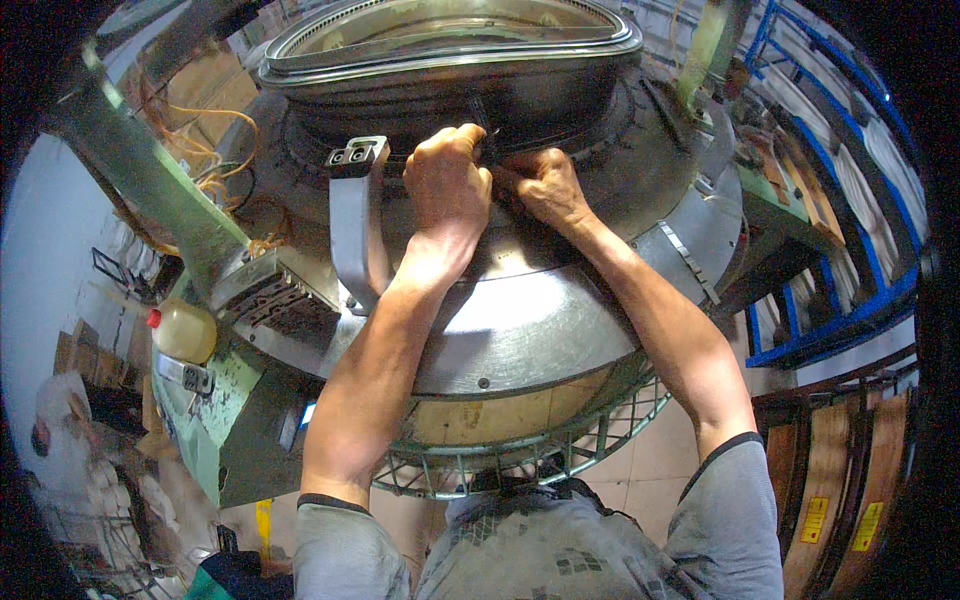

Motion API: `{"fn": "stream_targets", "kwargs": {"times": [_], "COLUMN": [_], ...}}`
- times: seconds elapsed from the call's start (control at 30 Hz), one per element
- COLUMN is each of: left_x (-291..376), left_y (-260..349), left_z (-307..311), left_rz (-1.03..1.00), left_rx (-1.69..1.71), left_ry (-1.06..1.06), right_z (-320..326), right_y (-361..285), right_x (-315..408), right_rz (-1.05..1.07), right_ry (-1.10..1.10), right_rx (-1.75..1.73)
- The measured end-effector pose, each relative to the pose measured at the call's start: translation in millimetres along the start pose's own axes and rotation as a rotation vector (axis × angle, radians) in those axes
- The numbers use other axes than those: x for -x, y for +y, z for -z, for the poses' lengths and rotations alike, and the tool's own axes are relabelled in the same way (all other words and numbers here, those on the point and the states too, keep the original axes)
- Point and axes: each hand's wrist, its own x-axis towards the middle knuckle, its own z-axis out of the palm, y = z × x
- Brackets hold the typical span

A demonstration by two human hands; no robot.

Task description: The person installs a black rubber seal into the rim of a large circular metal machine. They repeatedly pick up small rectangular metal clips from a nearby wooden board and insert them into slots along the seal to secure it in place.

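Note:
My left hand (448, 180) is raised at the dark side wall of a large round metal machine part (465, 101), its fingers curled near a thin dark strand or strip. Close to its right, my right hand (553, 187) is bent with fingertips drawn together low on the same wall. What lies between the fingertips is too dark to tell. Beneath both forearms spreads a wide ring-shaped metal plate (517, 330) with a bright sheen. An upright grey metal bracket (356, 232) stands on the plate, left of my left hand.
A green machine arm (169, 187) with orange cables (225, 161) rises at the left. Below it are a toothed metal block (277, 292) and a plastic jug with a red cap (184, 330). Blue shelving (832, 337) stands at the right. A green metal guard rail (525, 472) curves near my waist.

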Motion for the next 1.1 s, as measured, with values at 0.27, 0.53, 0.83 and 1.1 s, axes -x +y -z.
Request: {"fn": "stream_targets", "kwargs": {"times": [0.27, 0.53, 0.83, 1.1], "left_x": [3.0, 3.0, 5.2, 3.3], "left_y": [-0.2, 1.2, -4.3, -2.4], "left_z": [-3.8, -4.3, -8.3, -7.0], "left_rz": [0.075, 0.116, -0.042, -0.021], "left_rx": [-0.241, -0.258, -0.322, -0.286], "left_ry": [-0.172, -0.222, -0.123, -0.170], "right_z": [-4.0, -5.5, -2.7, -2.0], "right_y": [3.2, 3.1, 8.1, 3.6], "right_x": [-2.7, -0.9, 0.2, 3.0], "right_rz": [0.023, 0.060, 0.031, 0.188], "right_ry": [0.049, 0.085, 0.030, 0.075], "right_rx": [0.046, -0.004, 0.118, 0.114]}}
